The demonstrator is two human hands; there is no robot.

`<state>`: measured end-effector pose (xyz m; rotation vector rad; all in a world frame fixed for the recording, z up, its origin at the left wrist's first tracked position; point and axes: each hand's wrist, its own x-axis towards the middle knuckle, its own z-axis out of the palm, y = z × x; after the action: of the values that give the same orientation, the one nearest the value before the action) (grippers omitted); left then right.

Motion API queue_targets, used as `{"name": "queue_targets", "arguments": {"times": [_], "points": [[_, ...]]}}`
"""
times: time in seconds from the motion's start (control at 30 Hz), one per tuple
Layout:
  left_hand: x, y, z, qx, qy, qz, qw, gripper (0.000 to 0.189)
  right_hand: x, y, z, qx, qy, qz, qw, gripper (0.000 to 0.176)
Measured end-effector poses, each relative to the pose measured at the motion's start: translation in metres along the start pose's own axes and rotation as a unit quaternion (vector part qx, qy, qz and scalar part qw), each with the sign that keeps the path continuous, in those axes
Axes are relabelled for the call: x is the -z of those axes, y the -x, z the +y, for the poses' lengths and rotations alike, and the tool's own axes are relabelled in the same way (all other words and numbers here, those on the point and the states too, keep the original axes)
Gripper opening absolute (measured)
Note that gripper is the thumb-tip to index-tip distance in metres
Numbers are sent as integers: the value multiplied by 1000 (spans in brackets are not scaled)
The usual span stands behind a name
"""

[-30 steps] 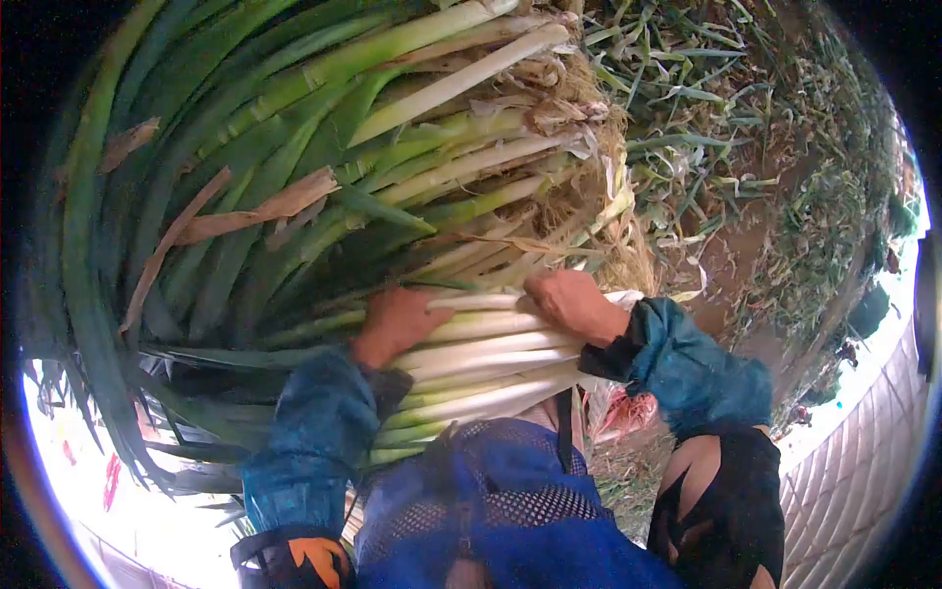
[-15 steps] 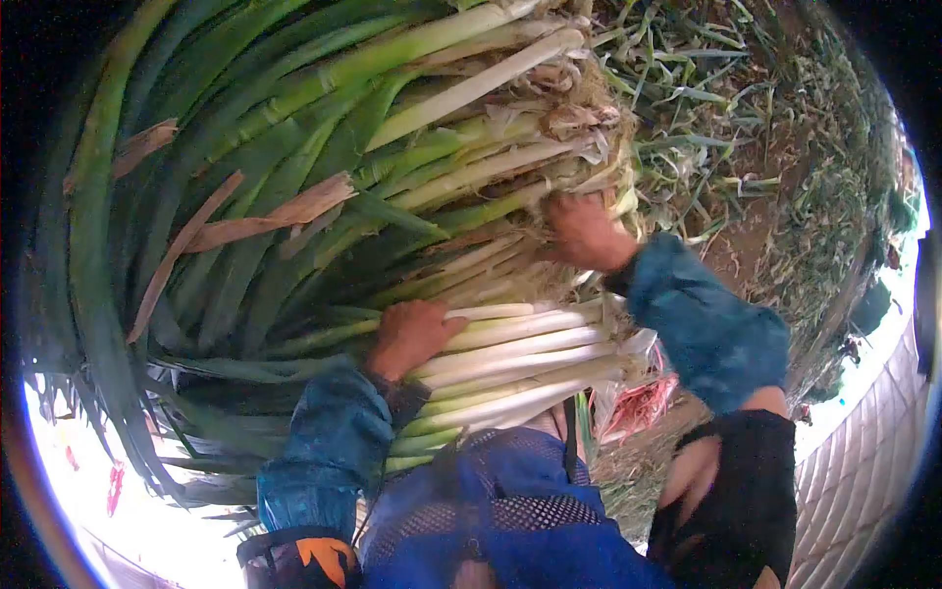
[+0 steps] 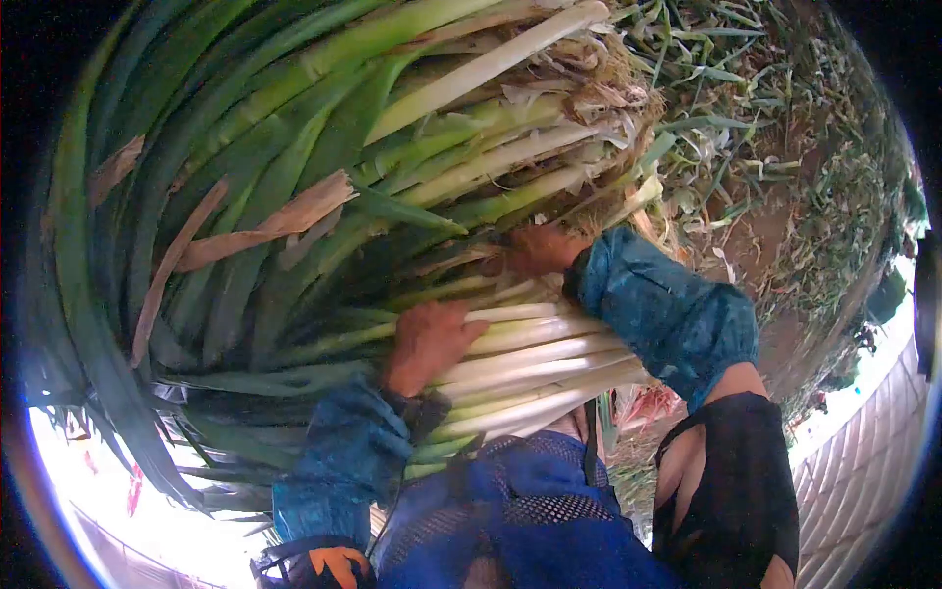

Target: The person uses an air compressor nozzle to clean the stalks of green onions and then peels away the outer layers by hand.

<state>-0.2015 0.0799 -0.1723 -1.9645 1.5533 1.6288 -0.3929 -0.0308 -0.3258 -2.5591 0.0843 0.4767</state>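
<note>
My left hand [image 3: 430, 344] rests on the pale stalks of several long green onions [image 3: 540, 355], its fingers bent over a stalk, the thumb pointing right. My right hand [image 3: 538, 249] is just above and to the right, blurred among the stalks near the root ends; its fingertips are hidden. The cleaner white stalks lie side by side below my hands, close to my lap. A larger pile of green onions [image 3: 442, 98] with brownish, husky roots lies above them, its dark green leaves [image 3: 226, 304] spreading left.
Strips of dry brown leaf [image 3: 265, 231] lie across the green leaves. To the right, trimmed leaves and scraps [image 3: 726, 128] cover brown soil [image 3: 760, 231]. Red strings [image 3: 648, 404] lie beside my blue mesh-patterned clothing [image 3: 530, 510]. A pale ribbed sheet [image 3: 854, 471] is at the lower right.
My right hand has moved left and slightly down, from the root ends further in among the stalks. My left hand has shifted slightly right in the view, which has also moved a little.
</note>
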Motion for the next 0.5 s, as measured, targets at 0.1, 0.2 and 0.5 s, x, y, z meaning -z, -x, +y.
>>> {"name": "queue_targets", "arguments": {"times": [0.1, 0.2, 0.5], "points": [[-4, -1, 0, -1, -16, 28, 999, 39, -2, 0, -5, -124, -200, 49, 971, 23], [-14, 2, 2, 15, -21, 83, 996, 45, 9, 4, -3, -146, -362, 75, 917, 20], [-22, -12, 8, 28, -97, 62, 993, 47, 72, 23, -13, -52, -304, 102, 946, 22]]}}
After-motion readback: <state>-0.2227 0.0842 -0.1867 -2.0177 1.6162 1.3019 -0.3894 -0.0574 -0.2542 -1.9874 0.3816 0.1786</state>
